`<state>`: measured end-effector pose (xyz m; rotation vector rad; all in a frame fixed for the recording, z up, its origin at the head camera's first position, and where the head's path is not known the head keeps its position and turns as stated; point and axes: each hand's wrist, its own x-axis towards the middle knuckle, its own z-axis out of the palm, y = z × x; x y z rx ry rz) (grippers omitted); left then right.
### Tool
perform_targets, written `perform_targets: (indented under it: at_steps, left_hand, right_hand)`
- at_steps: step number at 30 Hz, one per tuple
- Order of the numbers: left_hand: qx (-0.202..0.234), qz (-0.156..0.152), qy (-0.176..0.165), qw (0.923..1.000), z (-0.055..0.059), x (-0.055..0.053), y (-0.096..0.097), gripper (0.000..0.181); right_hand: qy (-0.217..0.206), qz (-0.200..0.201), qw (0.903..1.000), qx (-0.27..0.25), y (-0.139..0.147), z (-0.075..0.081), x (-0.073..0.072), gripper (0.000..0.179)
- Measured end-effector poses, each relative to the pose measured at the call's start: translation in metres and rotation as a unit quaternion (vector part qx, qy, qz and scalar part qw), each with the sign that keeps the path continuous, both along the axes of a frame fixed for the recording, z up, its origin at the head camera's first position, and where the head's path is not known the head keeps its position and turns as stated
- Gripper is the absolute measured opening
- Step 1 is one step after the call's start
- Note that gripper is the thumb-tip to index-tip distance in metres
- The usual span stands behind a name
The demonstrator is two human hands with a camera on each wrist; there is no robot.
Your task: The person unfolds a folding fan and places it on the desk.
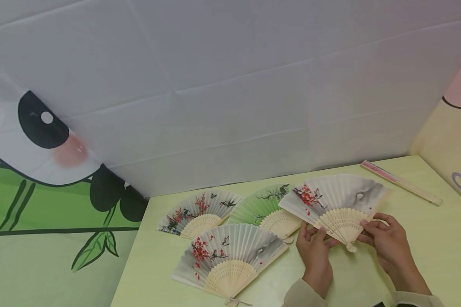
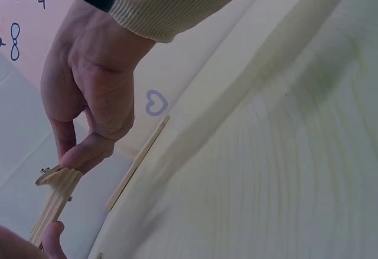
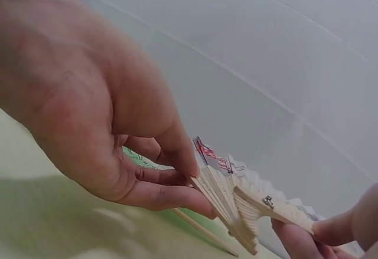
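Note:
Both hands hold an open folding fan (image 1: 330,204) with red blossoms and a grey landscape on white cloth. My left hand (image 1: 316,256) pinches its left outer rib between thumb and fingers; it fills the left of the right wrist view as the larger hand (image 3: 88,100). My right hand (image 1: 388,243) pinches the right outer rib, and it is the upper hand (image 2: 94,82) in the left wrist view. The fan's wooden pivot end (image 1: 351,247) points toward me between the hands. Its slatted ribs (image 3: 221,197) are spread in the right wrist view.
On the pale yellow-green table (image 1: 146,264), to the left, lie three open fans: a matching blossom fan (image 1: 230,260), a green fan (image 1: 259,204) and a grey floral one (image 1: 199,211). A folded fan (image 1: 401,182) lies at the back right. A white wall covering (image 1: 230,106) stands behind.

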<state>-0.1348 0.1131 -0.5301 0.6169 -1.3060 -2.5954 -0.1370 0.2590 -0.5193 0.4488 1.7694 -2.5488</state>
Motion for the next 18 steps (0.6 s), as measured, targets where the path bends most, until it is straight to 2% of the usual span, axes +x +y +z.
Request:
perform_targets:
  at_steps: [9, 18]
  left_hand:
    - [0.014, 0.0, -0.006, 0.9999, -0.002, 0.006, 0.005, 0.035]
    - [0.03, 0.009, 0.006, 0.9995, -0.008, 0.013, 0.015, 0.032]
  right_hand:
    - [-0.024, -0.047, 0.998, -0.034, 0.004, 0.003, 0.008, 0.035]
    - [-0.035, -0.102, 0.9915, -0.073, 0.01, 0.001, 0.014, 0.035]
